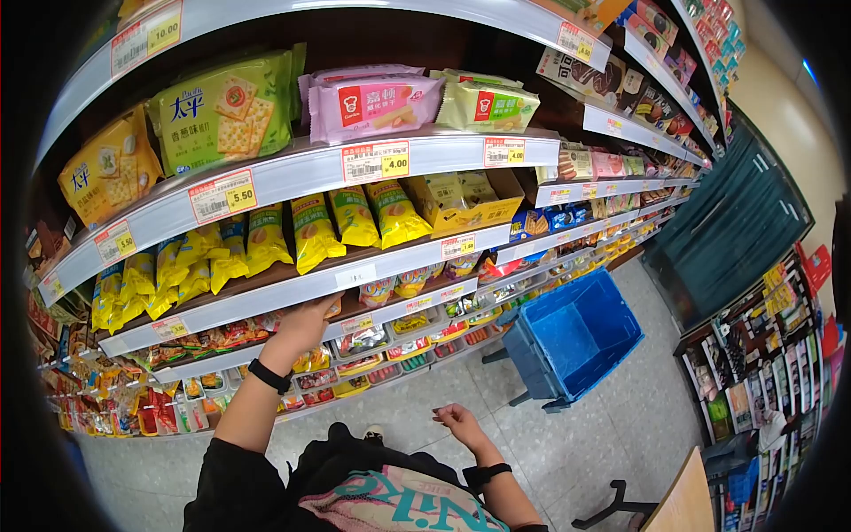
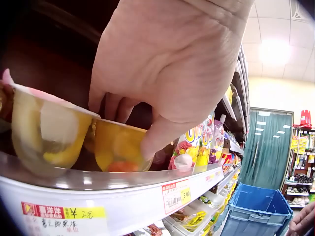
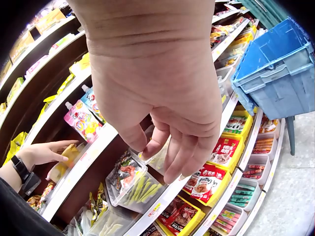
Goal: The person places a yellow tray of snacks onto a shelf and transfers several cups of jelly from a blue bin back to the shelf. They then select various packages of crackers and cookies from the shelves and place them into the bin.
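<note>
Left wrist view — L fingers (image 2: pixel 113 104) gripping cup (image 2: pixel 104 147) w/ orange pcs (image 2: pixel 123 166), R fingers (image 3: pixel 191 153) loosely curled

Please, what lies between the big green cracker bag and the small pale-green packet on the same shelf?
Pink plastic wafer packets, as the head view shows.

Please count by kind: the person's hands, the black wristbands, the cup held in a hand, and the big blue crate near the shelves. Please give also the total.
Hands (left hand, right hand): 2
Black wristbands: 2
Held cup: 1
Big blue crate: 1
Total: 6
</note>
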`<state>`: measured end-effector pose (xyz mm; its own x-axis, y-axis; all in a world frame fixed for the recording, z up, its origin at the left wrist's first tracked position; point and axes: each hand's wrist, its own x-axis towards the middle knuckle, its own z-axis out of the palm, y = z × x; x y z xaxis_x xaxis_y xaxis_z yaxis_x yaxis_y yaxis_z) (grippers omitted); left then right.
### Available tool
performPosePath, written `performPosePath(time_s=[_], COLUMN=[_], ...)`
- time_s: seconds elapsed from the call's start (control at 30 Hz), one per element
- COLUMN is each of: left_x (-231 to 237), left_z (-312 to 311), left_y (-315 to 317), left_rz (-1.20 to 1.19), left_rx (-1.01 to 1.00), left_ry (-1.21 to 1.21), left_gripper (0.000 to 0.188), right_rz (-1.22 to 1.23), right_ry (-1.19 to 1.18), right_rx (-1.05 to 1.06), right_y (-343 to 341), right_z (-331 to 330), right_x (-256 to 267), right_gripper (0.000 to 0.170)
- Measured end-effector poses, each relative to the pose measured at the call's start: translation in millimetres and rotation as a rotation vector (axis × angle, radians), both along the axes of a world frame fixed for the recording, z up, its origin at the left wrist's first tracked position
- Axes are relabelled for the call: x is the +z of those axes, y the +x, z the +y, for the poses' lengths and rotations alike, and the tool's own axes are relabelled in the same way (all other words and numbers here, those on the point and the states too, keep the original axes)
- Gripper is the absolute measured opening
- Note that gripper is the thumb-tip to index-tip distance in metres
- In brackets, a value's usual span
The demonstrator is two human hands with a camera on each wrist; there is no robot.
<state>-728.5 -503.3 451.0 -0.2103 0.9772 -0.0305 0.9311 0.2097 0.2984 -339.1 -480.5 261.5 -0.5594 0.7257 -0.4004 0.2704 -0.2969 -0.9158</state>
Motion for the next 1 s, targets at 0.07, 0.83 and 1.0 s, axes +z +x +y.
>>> performPosePath(time_s=[0.07,0.83,1.0], left_x=[1.2,3.2,-15.1], left_z=[-1.2,13.8,4.1], left_y=[1.0,5.8,11.7], left_rz=[-0.011,-0.019,0.206], left_rx=[-0.017,0.108,0.146], left_ry=[0.024,-0.112,0.150], left_gripper=[0.063,0.082,0.066], right_rz=[-0.006,0.021,0.026], right_ry=[0.005,-0.007,-0.023], right_rx=[-0.001,-0.049,-0.061], right_y=[-0.8,5.9,10.0], right_z=[0.6,1.2,2.1], right_x=[1.4,-1.7,-6.6], right_gripper=[0.026,0.018,0.017])
